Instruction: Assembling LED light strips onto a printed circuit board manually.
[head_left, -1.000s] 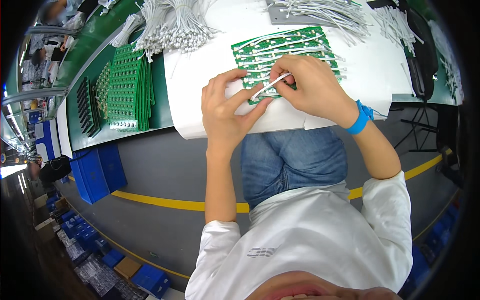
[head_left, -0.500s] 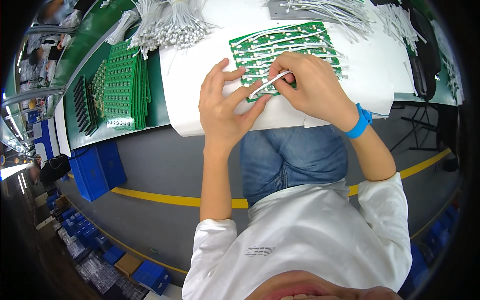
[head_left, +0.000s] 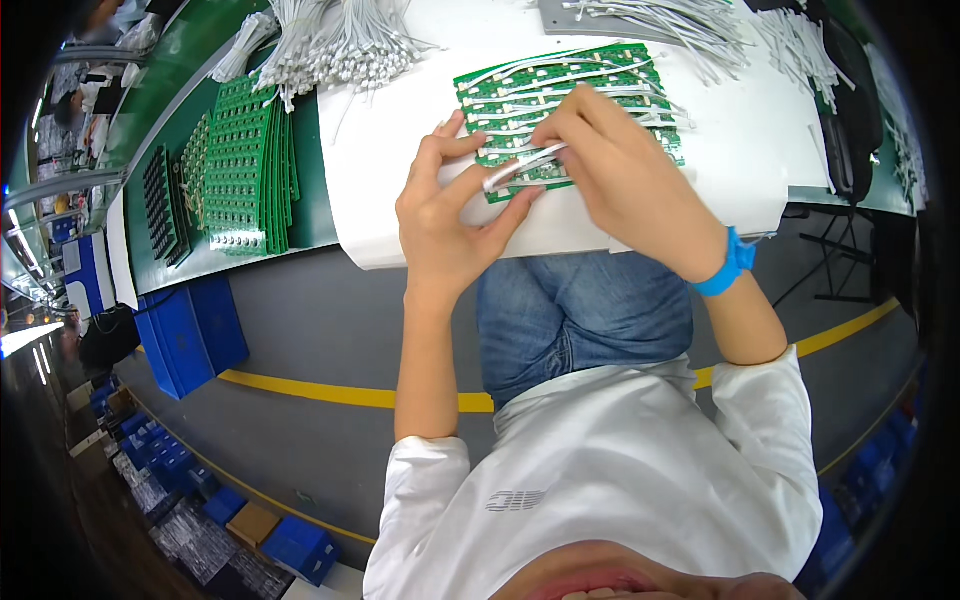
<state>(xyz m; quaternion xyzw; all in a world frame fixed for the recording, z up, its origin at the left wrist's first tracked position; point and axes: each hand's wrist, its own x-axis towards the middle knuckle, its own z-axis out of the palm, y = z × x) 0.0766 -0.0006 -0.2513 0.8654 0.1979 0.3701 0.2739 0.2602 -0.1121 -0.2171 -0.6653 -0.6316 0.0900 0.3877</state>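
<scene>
A green circuit board [head_left: 545, 112] is laid on a white sheet [head_left: 375, 205] in front of the person, near the table's closest edge; white wires are spread across its face in rough rows. One white wire [head_left: 522, 166] is pinched between the thumb and fingers of the right hand [head_left: 640, 190], above the near part of the board; its other end is positioned beside the index finger of the left hand [head_left: 440, 220]. The left hand is held open, thumb and fingers spread, at the board's left side; whether the wire is touched by it cannot be told. A blue band [head_left: 733, 262] is worn on the right wrist; at the left, green boards [head_left: 235, 165] are stood in a row, with bundled white wires [head_left: 355, 45] placed beyond.
</scene>
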